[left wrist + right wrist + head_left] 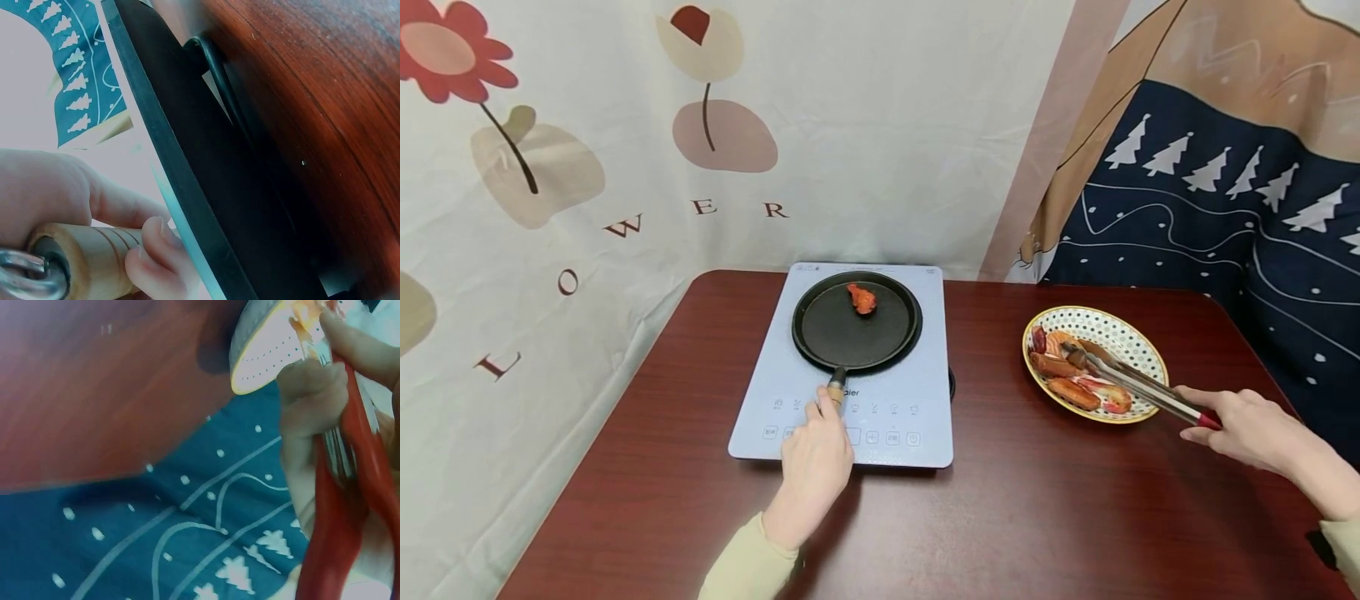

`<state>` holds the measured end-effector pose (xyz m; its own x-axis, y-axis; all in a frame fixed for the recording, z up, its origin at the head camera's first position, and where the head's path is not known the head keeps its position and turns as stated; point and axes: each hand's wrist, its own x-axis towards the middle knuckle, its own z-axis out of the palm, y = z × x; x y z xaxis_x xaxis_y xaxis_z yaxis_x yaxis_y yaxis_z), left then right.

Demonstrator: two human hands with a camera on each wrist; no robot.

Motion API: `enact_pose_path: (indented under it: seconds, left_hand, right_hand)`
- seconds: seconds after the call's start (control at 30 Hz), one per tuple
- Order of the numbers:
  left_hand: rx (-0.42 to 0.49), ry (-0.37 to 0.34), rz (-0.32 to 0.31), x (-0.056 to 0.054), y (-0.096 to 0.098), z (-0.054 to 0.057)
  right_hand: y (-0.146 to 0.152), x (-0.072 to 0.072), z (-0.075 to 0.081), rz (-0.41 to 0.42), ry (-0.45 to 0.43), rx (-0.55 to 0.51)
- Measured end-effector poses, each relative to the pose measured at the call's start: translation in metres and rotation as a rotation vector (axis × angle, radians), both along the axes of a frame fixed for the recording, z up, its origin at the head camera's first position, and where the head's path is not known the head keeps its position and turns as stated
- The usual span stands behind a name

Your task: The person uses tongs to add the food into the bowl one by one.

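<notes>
My left hand [817, 450] grips the wooden handle [103, 253] of a round black frying pan [831, 333], which sits on a flat induction cooker [917, 392]. One reddish-orange piece of food [862, 299], like a small drumstick, lies in the pan. Over at the right, my right hand [1251, 429] holds metal tongs [1138, 385] by their red handles [340, 537]. The tips of the tongs reach into a dotted, yellow-rimmed plate [1127, 340], right at several pieces of food, among them a brown sausage-like piece [1052, 365] and a golden-brown piece [1072, 393].
The dark red-brown table [1000, 517] carries the cooker and the plate. A black cord [215, 78] shows beside the cooker's edge. Behind the table hang a pale printed cloth [880, 150] and a dark blue cloth with white trees [1187, 217].
</notes>
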<state>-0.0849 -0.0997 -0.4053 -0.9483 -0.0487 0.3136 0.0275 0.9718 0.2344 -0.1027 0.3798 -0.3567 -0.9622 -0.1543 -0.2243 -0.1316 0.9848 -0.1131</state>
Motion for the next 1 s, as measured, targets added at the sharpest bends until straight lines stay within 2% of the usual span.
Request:
enact_pose_path:
  seconds: [0.3,0.47,0.63,0.8,1.0]
  left_hand:
    - [-0.006,-0.001,0.002,0.001,0.0,0.0]
    - [-0.007,-0.005,0.002,0.001,0.0,0.0]
    - [-0.008,0.041,-0.007,0.0,0.0,-0.001]
    - [-0.011,0.069,-0.01,0.0,-0.001,-0.001]
    - [-0.017,0.063,-0.008,0.001,0.0,-0.001]
  right_hand:
    - [-0.002,0.013,-0.012,-0.035,0.05,-0.155]
    - [-0.001,0.014,-0.016,-0.006,0.136,-0.128]
    - [0.001,0.014,-0.019,0.014,0.191,-0.102]
    - [0.003,0.016,-0.02,-0.005,0.194,-0.094]
    - [0.006,0.018,-0.019,-0.033,0.2,-0.119]
